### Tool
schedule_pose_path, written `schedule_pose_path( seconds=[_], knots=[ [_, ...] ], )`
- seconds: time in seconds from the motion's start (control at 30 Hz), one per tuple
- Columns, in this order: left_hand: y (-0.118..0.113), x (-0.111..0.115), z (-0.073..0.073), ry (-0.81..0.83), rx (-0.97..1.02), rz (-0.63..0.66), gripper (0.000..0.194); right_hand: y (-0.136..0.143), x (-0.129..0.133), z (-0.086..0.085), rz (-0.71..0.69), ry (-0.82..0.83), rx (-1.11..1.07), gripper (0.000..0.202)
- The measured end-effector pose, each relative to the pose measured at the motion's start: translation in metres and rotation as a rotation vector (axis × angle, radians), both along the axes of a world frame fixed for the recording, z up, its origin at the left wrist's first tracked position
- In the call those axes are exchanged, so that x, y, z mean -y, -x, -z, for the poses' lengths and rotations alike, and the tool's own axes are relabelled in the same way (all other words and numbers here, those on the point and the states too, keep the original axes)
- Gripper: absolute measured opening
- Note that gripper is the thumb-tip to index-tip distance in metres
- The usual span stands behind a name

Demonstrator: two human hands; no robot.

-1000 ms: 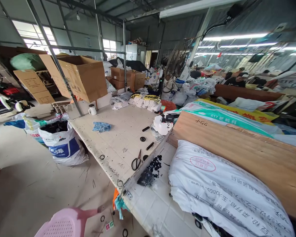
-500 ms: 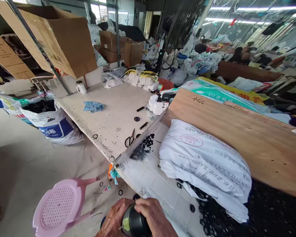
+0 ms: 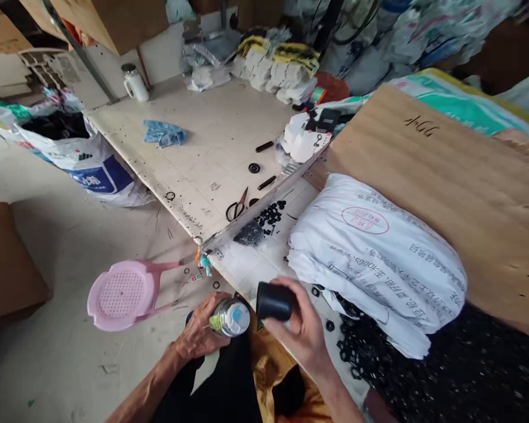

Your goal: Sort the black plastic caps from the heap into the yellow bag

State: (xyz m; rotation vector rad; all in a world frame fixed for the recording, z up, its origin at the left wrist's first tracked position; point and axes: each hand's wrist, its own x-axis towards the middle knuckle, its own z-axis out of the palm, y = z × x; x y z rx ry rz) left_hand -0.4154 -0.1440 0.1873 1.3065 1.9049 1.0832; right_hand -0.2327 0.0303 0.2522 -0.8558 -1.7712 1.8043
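Observation:
My left hand (image 3: pixel 203 328) is wrapped round a flask (image 3: pixel 235 318) with a silvery top and a yellow-green label, tilted toward me. In my right hand (image 3: pixel 302 320) is a black cup-shaped lid (image 3: pixel 274 301), gripped from its right side. A narrow gap separates the lid from the flask. Both hands are above my lap, close to the near edge of the worktable (image 3: pixel 264 267). Beyond them on the table lie a small bag of dark bits (image 3: pixel 249 234) and several loose black pieces (image 3: pixel 271 216).
A white sack (image 3: pixel 379 258) lies to the right, beside a heap of small black parts (image 3: pixel 480 364) and a wooden board (image 3: pixel 423 176). Scissors (image 3: pixel 237 208), a blue cloth (image 3: pixel 164 134) and a white mug (image 3: pixel 135 83) are on the far table. A pink stool (image 3: pixel 122 294) stands on the floor.
The black lid has come off the flask and moved right in my right hand, baring the silvery top. My view has tilted downward.

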Motion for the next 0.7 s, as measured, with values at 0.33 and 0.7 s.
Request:
schedule_pose_path(
  seconds=[0.33, 0.7],
  knots=[
    [-0.002, -0.002, 0.021, 0.082, 0.052, -0.099, 0.072, 0.014, -0.003, 0.147, 0.210, 0.400, -0.086, 0.051],
    [-0.007, -0.018, 0.036, 0.061, -0.002, -0.154, 0.065, 0.035, -0.027, 0.177, 0.164, -0.586, 0.195, 0.036]
  ],
)
